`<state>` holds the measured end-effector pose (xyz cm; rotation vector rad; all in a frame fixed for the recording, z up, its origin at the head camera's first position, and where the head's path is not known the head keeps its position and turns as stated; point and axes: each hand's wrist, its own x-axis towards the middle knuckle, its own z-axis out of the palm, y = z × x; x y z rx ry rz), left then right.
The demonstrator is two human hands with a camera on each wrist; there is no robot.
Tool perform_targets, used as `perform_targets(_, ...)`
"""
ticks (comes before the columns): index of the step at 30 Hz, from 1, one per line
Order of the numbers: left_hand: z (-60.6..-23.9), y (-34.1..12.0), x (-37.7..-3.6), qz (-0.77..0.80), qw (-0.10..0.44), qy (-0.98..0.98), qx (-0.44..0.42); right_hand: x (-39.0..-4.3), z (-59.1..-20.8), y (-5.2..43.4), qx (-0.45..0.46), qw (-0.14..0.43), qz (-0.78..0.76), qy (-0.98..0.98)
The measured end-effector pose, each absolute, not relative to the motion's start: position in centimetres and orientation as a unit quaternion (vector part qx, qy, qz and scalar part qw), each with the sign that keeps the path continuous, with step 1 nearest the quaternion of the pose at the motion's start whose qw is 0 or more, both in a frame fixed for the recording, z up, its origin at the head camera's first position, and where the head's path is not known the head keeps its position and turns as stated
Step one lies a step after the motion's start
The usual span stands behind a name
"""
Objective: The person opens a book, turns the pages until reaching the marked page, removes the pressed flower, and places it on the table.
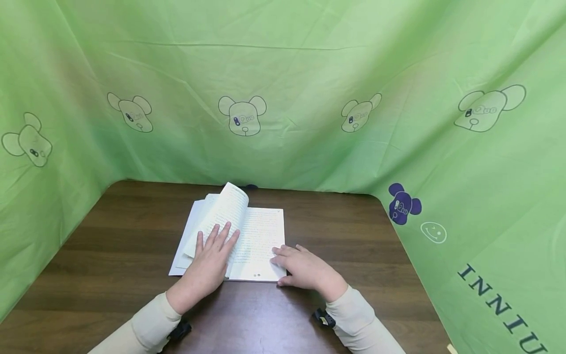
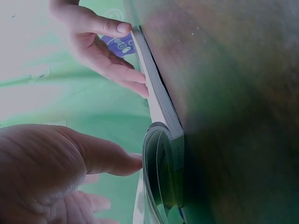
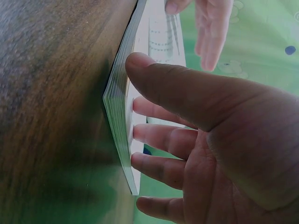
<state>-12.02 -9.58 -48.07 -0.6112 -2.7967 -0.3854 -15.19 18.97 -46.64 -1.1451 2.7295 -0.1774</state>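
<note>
A dark wooden table (image 1: 110,255) stands enclosed by bear-printed green cloth (image 1: 309,73).

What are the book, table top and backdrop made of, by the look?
Book: matte white paper, printed text, thin pages that curl under the left hand. Table: dark brown wood grain, slight sheen; solid wood or laminate, cannot tell. Backdrop: thin green cloth or plastic sheet, creased, printed with bears.

dark wooden table (image 1: 353,246), green bear-print curtain (image 1: 309,73)

Head view looks bright, even, sharp to me; wide-angle bend at edges. Both wrist views dim, green-tinted, with close hands soft and blurred.
</note>
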Motion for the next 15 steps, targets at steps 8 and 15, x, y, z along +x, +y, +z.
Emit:
perform_targets(8, -48.0, -9.47, -12.04, -0.157, 0.082, -0.953, -0.245, -15.26, -46.86, 18.92, -0.387, 0.077, -0.052, 0.917)
perform_targets(15, -48.04, -9.6, -11.91, -0.156, 0.077, -0.945, -0.277, -15.17, -46.8, 18.89, -0.386, 0.08, -0.055, 0.917)
